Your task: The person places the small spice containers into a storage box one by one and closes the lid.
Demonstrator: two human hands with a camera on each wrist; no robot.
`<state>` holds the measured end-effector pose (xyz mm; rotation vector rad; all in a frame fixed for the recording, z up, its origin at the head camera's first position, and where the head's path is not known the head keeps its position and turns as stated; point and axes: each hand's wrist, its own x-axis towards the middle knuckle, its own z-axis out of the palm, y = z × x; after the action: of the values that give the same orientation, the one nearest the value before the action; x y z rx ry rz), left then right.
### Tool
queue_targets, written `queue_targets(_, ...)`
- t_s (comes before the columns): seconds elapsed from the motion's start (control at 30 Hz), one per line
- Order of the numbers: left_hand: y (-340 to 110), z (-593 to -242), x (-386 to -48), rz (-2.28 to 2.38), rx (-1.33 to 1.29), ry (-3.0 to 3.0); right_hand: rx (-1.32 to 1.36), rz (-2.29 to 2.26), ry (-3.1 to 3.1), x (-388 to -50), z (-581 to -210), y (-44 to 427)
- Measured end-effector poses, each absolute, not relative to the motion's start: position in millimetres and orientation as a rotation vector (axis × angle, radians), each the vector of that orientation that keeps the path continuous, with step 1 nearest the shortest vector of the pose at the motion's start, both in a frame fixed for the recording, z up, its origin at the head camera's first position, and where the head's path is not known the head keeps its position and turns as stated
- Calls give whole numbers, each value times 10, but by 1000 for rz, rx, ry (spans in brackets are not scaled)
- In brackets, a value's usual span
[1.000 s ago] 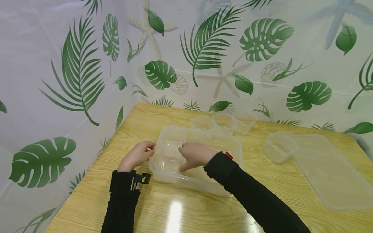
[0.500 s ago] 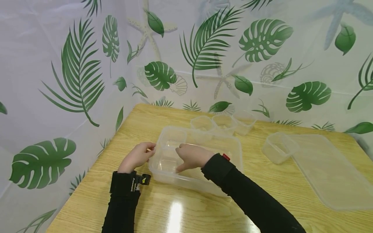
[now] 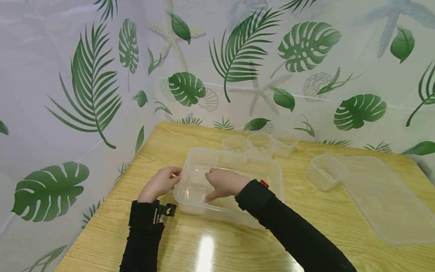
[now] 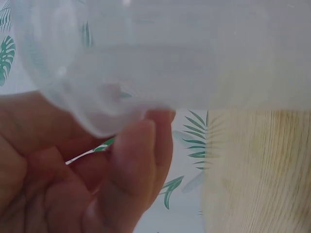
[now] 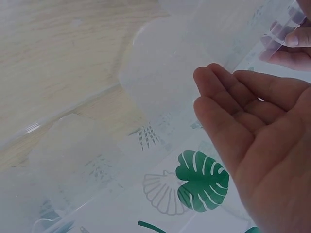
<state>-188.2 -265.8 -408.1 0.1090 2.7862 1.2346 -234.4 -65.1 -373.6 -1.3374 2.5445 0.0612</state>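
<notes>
A large clear plastic box [image 3: 234, 217] stands on the table, in front of the person. Two small clear containers sit inside its left end; the rear one [image 3: 202, 166] is by the far corner and the front one [image 3: 196, 192] by the near corner. My left hand [image 3: 162, 182] pinches the box's left rim, its thumb and fingers close on the plastic in the left wrist view. Inside the box, my right hand [image 3: 224, 182] reaches over the small containers with fingers extended. Its palm and loosely straight fingers show in the right wrist view; whether the fingertips touch plastic I cannot tell.
Several small clear containers stand outside the box: three in a row, among them the middle one [image 3: 261, 142], behind it, and another [image 3: 324, 173] to the right. That one meets a flat translucent lid [image 3: 384, 204] on the wooden table [image 3: 176, 245]. A leaf-patterned sheet [image 3: 244, 56] hangs behind.
My right hand has shifted slightly left inside the box, then stayed there. The left hand keeps its place at the rim, and the containers look unmoved.
</notes>
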Motion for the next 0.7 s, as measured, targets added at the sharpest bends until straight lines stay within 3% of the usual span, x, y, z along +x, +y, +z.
queue_targets(0.7, -2667, -4086, -1886, 1247, 122, 2774, -1297, -44, 2539, -2421, -3603, -452)
